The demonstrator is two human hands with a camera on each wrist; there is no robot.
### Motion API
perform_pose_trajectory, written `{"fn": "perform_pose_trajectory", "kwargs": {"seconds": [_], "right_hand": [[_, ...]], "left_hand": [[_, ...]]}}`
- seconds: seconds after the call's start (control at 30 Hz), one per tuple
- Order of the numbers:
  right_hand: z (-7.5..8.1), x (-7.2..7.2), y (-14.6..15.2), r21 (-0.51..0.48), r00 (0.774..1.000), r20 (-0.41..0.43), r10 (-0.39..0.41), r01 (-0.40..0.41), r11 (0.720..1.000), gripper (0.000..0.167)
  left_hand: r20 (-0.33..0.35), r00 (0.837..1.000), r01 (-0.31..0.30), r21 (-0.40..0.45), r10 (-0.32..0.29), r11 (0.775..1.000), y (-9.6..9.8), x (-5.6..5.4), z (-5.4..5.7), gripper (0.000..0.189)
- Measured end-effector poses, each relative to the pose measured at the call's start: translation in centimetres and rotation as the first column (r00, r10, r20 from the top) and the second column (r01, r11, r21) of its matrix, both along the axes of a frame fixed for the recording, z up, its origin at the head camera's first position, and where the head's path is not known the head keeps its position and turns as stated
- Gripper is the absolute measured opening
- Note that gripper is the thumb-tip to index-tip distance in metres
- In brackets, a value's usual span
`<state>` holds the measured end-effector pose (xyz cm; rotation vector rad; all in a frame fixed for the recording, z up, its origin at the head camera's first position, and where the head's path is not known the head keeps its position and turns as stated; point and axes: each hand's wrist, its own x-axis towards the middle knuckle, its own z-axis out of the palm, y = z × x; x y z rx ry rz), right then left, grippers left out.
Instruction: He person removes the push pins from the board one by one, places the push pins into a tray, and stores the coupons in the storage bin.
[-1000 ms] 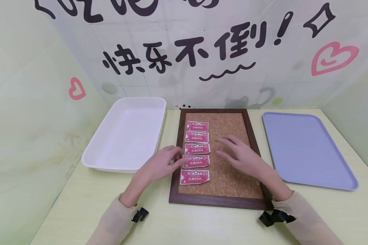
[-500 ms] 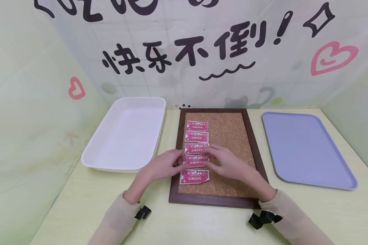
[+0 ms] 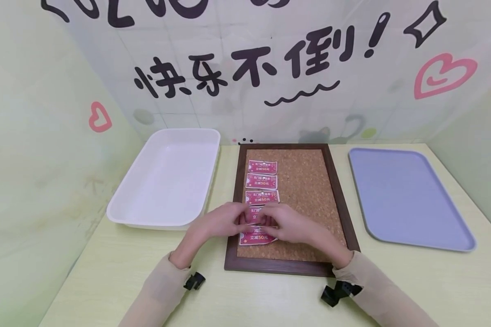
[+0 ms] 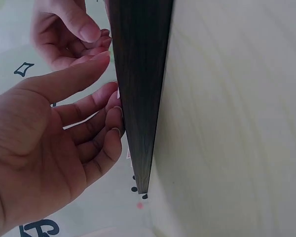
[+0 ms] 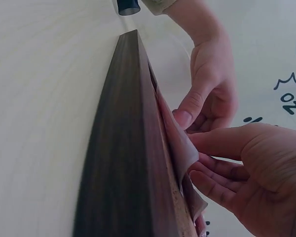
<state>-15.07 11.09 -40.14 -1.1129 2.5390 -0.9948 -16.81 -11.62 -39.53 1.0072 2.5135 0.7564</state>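
Several pink paper coupons (image 3: 263, 167) are lined up in a column along the left side of a brown-framed corkboard (image 3: 307, 195), small pins near their top edges. Both hands meet over the two lowest coupons. My left hand (image 3: 225, 220) comes in from the left, thumb and bent fingers apart, fingertips close to the board. From the right, my right hand (image 3: 290, 222) reaches in with fingers bent, thumb over the bottom coupon (image 3: 253, 238). In the right wrist view its fingertips are right at the lifted edge of a coupon (image 5: 180, 143). Both hands partly cover the fourth coupon.
A deep white tray (image 3: 163, 177) stands left of the corkboard, and a shallow blue-purple tray (image 3: 409, 200) lies to its right. Behind the pale wooden table (image 3: 262, 299) hangs a printed backdrop (image 3: 229, 109). Each forearm carries a black wrist mount (image 3: 195, 280).
My right hand has moved left and slightly down over the coupons to meet the left hand. The left hand has shifted a little right and down. The coupons stay in place.
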Motion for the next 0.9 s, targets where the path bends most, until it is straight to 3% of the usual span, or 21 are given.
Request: {"fn": "perform_pose_trajectory", "kwargs": {"seconds": [0.33,0.9], "right_hand": [[-0.99,0.06,-0.43,0.020,1.000,0.023,0.000,0.000,1.000,0.022],[-0.69,0.09,-1.05,0.036,1.000,0.014,-0.018,0.018,0.999,0.013]], "left_hand": [[0.030,1.000,0.003,-0.019,-0.002,1.000,0.05,-0.05,-0.09,0.014],[0.102,0.995,0.008,0.029,-0.011,1.000,-0.13,-0.41,-0.19,0.012]]}}
